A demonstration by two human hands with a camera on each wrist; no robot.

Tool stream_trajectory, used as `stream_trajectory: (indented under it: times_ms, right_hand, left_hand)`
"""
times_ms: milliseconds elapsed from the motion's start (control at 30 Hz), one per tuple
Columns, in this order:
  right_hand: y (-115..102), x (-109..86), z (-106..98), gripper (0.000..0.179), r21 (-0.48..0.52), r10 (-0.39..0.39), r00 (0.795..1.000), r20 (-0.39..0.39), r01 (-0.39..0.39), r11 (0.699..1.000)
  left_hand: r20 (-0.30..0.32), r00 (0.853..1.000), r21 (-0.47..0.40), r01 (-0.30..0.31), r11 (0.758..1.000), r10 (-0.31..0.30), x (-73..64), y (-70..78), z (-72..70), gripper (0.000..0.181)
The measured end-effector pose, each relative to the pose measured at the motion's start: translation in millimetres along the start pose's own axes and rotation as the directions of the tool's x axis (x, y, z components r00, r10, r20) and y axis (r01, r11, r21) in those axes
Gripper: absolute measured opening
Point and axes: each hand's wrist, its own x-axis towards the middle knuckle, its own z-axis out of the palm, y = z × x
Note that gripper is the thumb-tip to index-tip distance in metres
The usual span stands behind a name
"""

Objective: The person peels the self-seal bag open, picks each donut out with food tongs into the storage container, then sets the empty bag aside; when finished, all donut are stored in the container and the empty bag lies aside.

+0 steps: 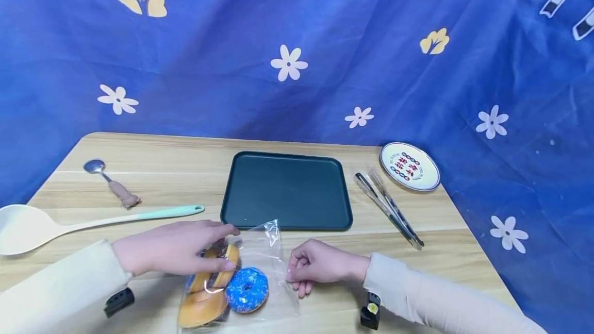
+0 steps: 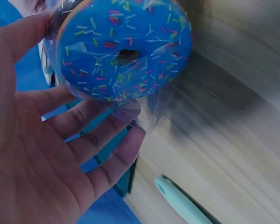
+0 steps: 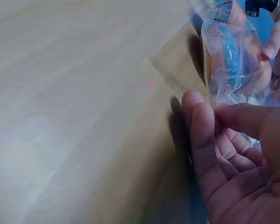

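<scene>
A clear plastic bag (image 1: 274, 259) with several doughnuts in it is at the table's front edge. One doughnut (image 1: 247, 289) with blue icing and coloured sprinkles faces up; others show tan sides (image 1: 201, 309). My left hand (image 1: 174, 248) grips the bag from its left side, thumb and fingers around the doughnuts. Up close in the left wrist view, the blue doughnut (image 2: 126, 51) sits above the spread fingers (image 2: 95, 123). My right hand (image 1: 322, 262) pinches the bag's right edge between thumb and index finger, also seen in the right wrist view, where the bag (image 3: 231, 70) looks crumpled.
Behind the bag lies a dark green tray (image 1: 287, 189). To its right are tongs (image 1: 390, 207) and a white patterned plate (image 1: 410, 166). At left rest a skimmer-like white ladle (image 1: 28, 229) with a mint handle and a small spoon (image 1: 113, 183). A blue curtain (image 1: 209, 66) hangs behind.
</scene>
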Motion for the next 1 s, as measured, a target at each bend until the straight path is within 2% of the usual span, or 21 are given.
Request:
stream_trajectory:
  times_ms: [133, 333, 467, 567, 633, 700, 800, 900, 1000]
  right_hand:
    - [7, -9.1, -1, 0.011, 0.031, 0.022, 1.000, -0.006, -0.022, 0.999]
    - [4, -14.4, -6, 0.010, 0.029, 0.045, 0.999, 0.022, -0.046, 0.999]
    - [-6, -11.2, -20, 0.015, -0.056, 0.030, 0.999, 0.014, -0.029, 0.998]
    - [-16, -5.5, -35, 0.017, -0.182, -0.049, 0.996, -0.079, 0.034, 0.983]
    - [-23, 0.3, -44, 0.014, -0.310, -0.149, 0.977, -0.154, 0.096, 0.946]
    - [-30, 7.8, -51, 0.010, -0.440, -0.246, 0.948, -0.200, 0.137, 0.887]
    - [-36, 20.5, -56, 0.008, -0.590, -0.361, 0.915, -0.181, 0.192, 0.784]
    - [-39, 31.0, -56, 0.014, -0.666, -0.391, 0.915, -0.105, 0.227, 0.711]
    - [-41, 37.2, -53, 0.015, -0.718, -0.390, 0.919, -0.057, 0.234, 0.656]
  left_hand:
    - [0.026, 0.999, -0.008, -0.035, 0.999, 0.035, 10.1, 6.6, -1.3, 0.063]
    - [0.057, 0.998, 0.007, -0.041, 0.999, 0.041, 15.7, 9.1, -2.2, 0.064]
    - [0.085, 0.994, -0.036, -0.069, 0.997, 0.072, 21.0, 6.8, -5.4, 0.064]
    - [0.074, 0.995, -0.070, -0.066, 0.995, 0.071, 27.1, 6.3, -7.9, 0.060]
    - [0.046, 0.996, -0.077, -0.072, 0.994, 0.076, 32.7, 6.4, -8.6, 0.052]
    - [0.011, 0.997, -0.077, -0.075, 0.994, 0.076, 38.8, 6.9, -8.5, 0.039]
    - [-0.021, 0.996, -0.092, -0.090, 0.992, 0.088, 48.5, 6.9, -7.3, 0.023]
    - [-0.020, 0.998, -0.145, -0.064, 0.987, 0.062, 56.3, 7.6, -5.9, 0.019]
    - [-0.006, 1.000, -0.196, -0.013, 0.981, 0.012, 62.4, 9.8, -4.7, 0.017]
